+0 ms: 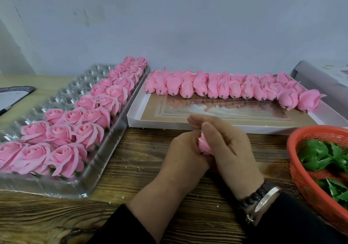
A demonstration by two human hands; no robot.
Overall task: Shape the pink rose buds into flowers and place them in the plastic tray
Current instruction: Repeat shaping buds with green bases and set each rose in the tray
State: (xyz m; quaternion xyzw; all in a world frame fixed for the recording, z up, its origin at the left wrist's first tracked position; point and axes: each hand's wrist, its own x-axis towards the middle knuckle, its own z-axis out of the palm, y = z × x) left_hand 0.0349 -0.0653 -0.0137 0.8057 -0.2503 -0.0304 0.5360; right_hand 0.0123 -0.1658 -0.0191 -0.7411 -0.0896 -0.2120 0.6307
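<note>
One pink rose bud [204, 144] is pressed between my left hand [183, 153] and my right hand [224, 143], low in the middle of the wooden table; the hands hide most of it. The clear plastic tray [62, 184] lies at the left, with several shaped pink flowers [66, 157] filling its right-hand rows and bare cups on its left side. A white flat box [160, 124] behind my hands carries a row of several closed pink buds [233, 88], stems pointing towards me.
A red mesh basket [305, 177] at the right edge holds several green plastic leaf calyxes [320, 157]. A dark booklet with a pen [13, 95] lies at far left. A grey wall stands behind the table. A grey box [316, 77] sits at back right.
</note>
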